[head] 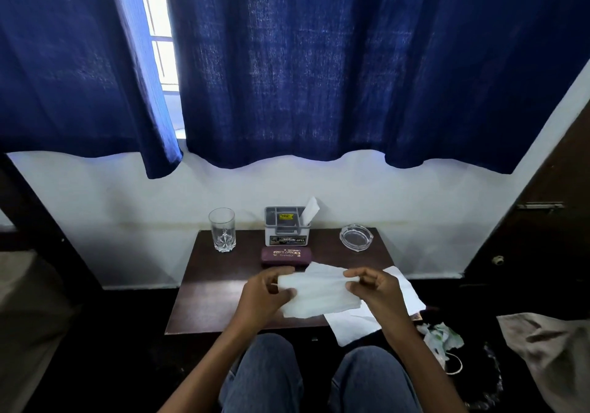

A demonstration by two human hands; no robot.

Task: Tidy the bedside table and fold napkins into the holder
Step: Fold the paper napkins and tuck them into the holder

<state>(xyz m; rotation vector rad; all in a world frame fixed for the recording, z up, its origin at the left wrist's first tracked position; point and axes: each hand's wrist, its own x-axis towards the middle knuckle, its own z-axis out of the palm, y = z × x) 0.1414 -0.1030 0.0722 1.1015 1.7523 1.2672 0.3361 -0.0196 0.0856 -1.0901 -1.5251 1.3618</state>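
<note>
Bedside table: loose sheet overhangs its 4 o'clock corner and could slide off if brushed. Napkin held above the 6 o'clock edge, left hand pinching its 9 o'clock end, right hand its 3 o'clock end; an uneven pull would likely skew or tear it. Holder sits at the table's 12 o'clock.
</note>
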